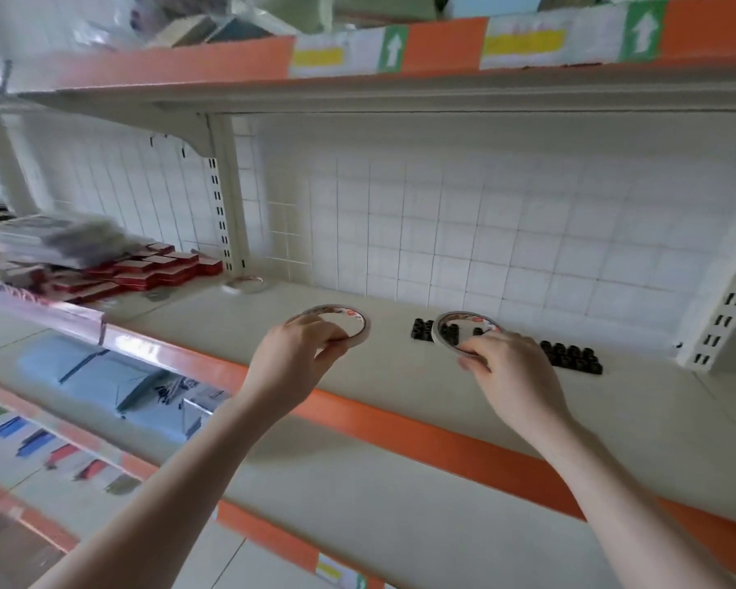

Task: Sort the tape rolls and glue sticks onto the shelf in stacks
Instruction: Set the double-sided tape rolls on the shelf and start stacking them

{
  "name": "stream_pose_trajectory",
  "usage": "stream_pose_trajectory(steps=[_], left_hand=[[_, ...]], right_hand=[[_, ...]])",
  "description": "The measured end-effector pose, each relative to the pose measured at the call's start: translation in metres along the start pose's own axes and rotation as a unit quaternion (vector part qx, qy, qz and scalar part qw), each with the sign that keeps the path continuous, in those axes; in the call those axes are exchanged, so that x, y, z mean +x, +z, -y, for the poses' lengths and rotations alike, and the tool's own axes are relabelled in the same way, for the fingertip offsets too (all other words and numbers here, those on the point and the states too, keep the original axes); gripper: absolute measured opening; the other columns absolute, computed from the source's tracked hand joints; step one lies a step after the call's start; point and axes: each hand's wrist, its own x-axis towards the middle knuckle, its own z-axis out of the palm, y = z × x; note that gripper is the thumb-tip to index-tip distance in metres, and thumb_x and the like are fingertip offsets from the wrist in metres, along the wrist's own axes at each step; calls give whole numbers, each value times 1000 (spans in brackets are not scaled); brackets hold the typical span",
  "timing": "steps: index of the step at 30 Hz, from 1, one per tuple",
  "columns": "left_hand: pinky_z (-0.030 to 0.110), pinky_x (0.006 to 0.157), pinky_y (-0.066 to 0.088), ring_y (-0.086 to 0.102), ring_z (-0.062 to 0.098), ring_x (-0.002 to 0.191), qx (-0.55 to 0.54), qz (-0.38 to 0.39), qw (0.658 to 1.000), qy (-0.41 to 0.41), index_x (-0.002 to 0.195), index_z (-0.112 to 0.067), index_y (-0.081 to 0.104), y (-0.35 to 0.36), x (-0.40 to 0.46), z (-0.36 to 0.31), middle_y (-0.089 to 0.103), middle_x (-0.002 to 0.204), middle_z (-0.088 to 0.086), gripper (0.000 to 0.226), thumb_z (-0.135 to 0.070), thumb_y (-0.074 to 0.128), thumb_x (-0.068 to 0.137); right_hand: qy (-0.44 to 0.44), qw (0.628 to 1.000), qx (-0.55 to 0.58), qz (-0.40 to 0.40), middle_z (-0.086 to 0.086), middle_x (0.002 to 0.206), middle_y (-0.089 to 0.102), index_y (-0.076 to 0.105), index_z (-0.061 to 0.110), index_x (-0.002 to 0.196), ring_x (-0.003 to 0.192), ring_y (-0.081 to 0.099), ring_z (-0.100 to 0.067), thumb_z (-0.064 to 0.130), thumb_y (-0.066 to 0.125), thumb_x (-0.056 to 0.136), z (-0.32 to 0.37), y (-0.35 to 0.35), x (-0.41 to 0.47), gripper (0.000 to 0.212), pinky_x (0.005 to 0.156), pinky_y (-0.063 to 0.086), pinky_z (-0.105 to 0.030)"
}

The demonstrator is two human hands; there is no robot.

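1. Left hand: fingers curled, pinching the near rim of a thin tape roll; thumb under, fingertips over the edge. Roll is held roughly flat, just above the shelf; whether it touches the surface cannot be told.
2. Right hand: fingers curled, pinching the near rim of a second tape roll. This roll is tilted, far edge raised, its opening framing part of the black caps behind it.
3. Black caps: a row of small dark cylinders, probably glue sticks, standing on the shelf behind and to the right of the right hand; a smaller cluster shows left of the second roll.
4. Third roll: lies flat farther back left on the shelf, near the upright post, well apart from both hands; blurred.
5. Red boxes: stacked at the shelf's left end, beyond the third roll.
6. Edges and room: orange front lip runs under both wrists. Bare shelf surface lies between the two held rolls and back to the grid wall. The upper shelf overhangs above.
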Motion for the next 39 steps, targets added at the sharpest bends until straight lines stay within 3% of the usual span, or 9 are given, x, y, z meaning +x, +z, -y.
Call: stream_pose_trajectory(steps=[3,8,16,26,31,33,39], left_hand=[[33,70,47,62,23,84,8,-9,1000,-13,85,-16,73,-11,4,31,69,84,1,6,-14,70,80],[35,71,48,61,23,87,21,-4,999,-27,87,-16,73,-18,18,84,69,87,2,6,-17,68,82],[40,71,49,61,25,83,33,12,999,-29,86,-17,72,-27,67,176,67,84,0,6,-17,68,81],[35,72,51,63,27,84,25,9,1000,-4,90,-15,73,-33,115,269,70,89,2,14,-21,66,78],[23,71,40,62,21,88,-2,10,1000,24,96,-15,74,-27,137,302,71,96,1,16,-19,68,81],[25,70,40,60,21,87,-6,26,999,27,97,-17,73,-24,146,314,69,94,0,15,-20,66,84],[31,67,42,57,21,82,-35,53,997,44,90,-14,72,-16,168,346,66,85,0,11,-21,65,85]], right_hand=[[-16,1000,2,15,-5,72,63,69,9,77,75,59,-29,16,67,83,22,23,25,10,62,32,-30],[-16,998,41,50,-5,79,67,70,13,82,82,59,-27,21,64,85,53,67,66,11,70,41,-34],[10,993,72,93,-2,77,65,70,20,82,78,57,-25,21,63,86,92,132,138,7,69,45,-35],[35,985,62,160,5,63,50,54,25,68,70,49,-20,22,60,88,143,197,199,21,57,31,-31],[62,983,31,169,-1,76,61,66,16,84,76,53,-21,21,57,89,165,228,217,11,61,37,-29],[76,981,19,177,-3,78,62,67,16,85,76,53,-22,21,56,89,171,237,221,12,61,37,-29],[108,976,-16,189,3,56,39,47,18,62,67,40,-20,14,53,88,181,262,230,27,46,20,-20]])
